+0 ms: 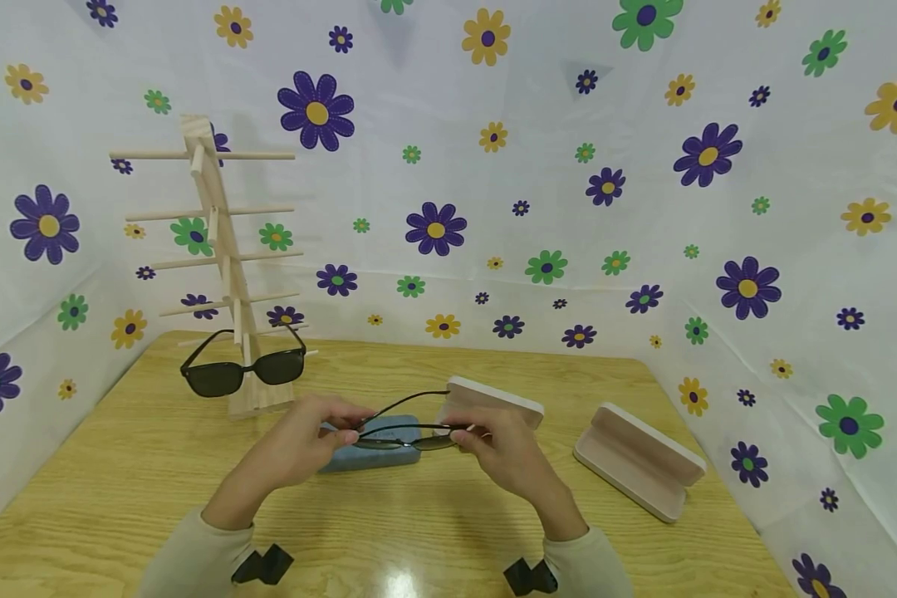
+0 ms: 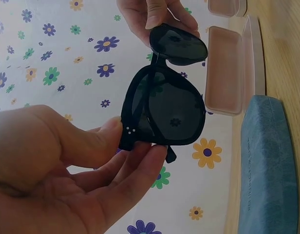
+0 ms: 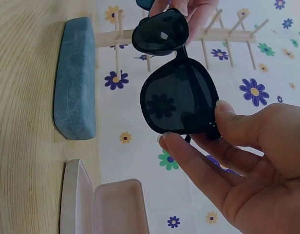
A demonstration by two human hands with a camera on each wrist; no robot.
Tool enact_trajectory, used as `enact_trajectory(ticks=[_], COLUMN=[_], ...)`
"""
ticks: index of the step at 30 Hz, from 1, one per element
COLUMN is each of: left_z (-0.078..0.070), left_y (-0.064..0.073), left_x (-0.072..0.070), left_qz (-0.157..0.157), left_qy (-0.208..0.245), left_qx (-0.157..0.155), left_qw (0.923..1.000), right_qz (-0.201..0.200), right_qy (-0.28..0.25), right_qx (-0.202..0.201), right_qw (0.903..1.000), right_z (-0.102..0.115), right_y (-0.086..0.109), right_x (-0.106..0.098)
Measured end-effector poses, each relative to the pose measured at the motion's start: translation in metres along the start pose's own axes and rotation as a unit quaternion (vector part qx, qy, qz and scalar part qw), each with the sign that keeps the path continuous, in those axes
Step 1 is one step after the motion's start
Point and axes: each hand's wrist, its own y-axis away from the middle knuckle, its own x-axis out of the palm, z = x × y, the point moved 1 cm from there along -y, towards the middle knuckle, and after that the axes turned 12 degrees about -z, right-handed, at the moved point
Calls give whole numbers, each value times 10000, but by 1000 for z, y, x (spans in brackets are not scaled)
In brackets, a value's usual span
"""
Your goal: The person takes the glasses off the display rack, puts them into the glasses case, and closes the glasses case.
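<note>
A pair of black sunglasses [image 1: 377, 444] is held level between both hands above the table. My left hand [image 1: 306, 444] pinches one end of the frame by the hinge, thumb against the small silver dots. At the opposite end, my right hand [image 1: 504, 448] pinches the other hinge corner between thumb and fingers. Both wrist views show the dark lenses [image 2: 174, 109] [image 3: 177, 97] face on. One temple arm [image 1: 411, 395] extends away from me toward the back. Below the sunglasses lies a closed blue glasses case [image 1: 374, 462], partly covered by them in the head view.
A wooden rack [image 1: 227, 241] with several pegs stands at the back left, with another pair of black sunglasses [image 1: 217, 379] on its lowest part. Two open cases with pinkish insides, one behind my right hand [image 1: 501, 401] and one farther right [image 1: 635, 465], sit on the wooden table [image 1: 105, 490].
</note>
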Motion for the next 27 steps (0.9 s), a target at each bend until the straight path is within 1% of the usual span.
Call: enact_trajectory(ticks=[7,19,27], left_z=[2,2,2], left_y=[-1,0,0], left_x=[0,0,0], left_qz=[191,227,248], left_qy=[29,-14,-53], left_qx=[31,173,96], left_qw=[9998,9996,9996], right_qz=[12,20,17], right_qy=[-50,140,5], right_qx=[56,361,398], right_qw=[10000,9992,9992], right_z=[0,0,2], right_y=[0,0,0], right_x=[0,1,2])
